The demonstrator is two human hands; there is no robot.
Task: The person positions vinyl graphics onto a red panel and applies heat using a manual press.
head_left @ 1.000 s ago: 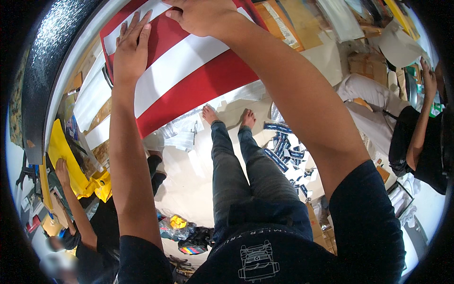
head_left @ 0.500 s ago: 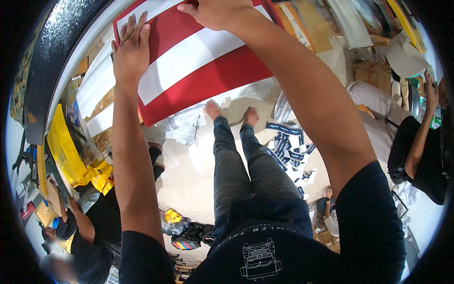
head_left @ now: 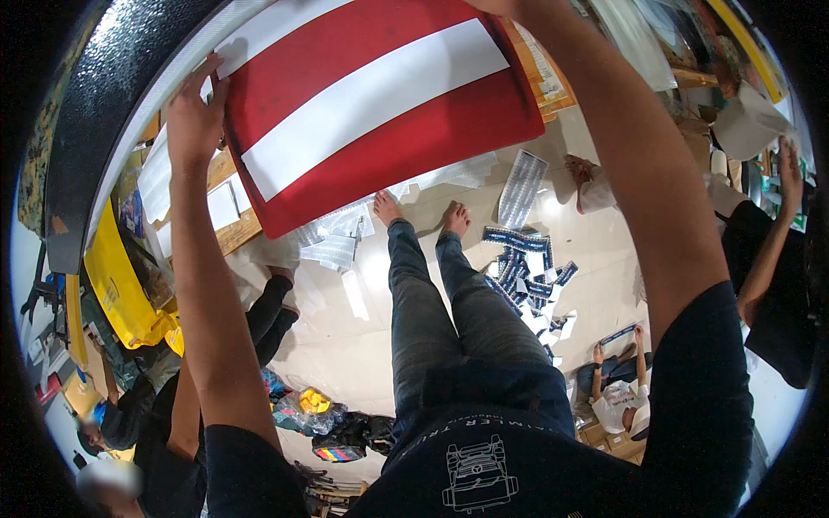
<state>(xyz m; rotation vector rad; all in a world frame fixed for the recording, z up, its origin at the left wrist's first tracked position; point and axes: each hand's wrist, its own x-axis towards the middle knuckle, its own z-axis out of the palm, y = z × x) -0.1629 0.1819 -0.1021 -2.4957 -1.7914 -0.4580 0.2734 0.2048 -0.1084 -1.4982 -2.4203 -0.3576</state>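
A red board (head_left: pixel 414 151) with worn dark edges lies in front of me at the top of the view. One white strip (head_left: pixel 371 108) runs slantwise across its middle. Along its far side is a second white strip (head_left: pixel 281 26), cut off by the picture's top. My left hand (head_left: pixel 194 112) is at the board's left edge, by the end of that far strip, index finger and thumb apart. At the top edge my right hand (head_left: pixel 509 7) reaches over the board's far right side; its fingers are out of view.
A glossy black machine part (head_left: pixel 117 95) curves along the left. Clear plastic sheets (head_left: pixel 332 246) and dark blue printed strips (head_left: pixel 527 276) litter the floor around my feet. A yellow bag (head_left: pixel 125 285) is at the left. Several people are nearby, one seated at right (head_left: pixel 622 397) holding a strip.
My left hand has slid from lying flat on the far strip to the board's left edge. My right hand has moved right and farther up, mostly out of view.
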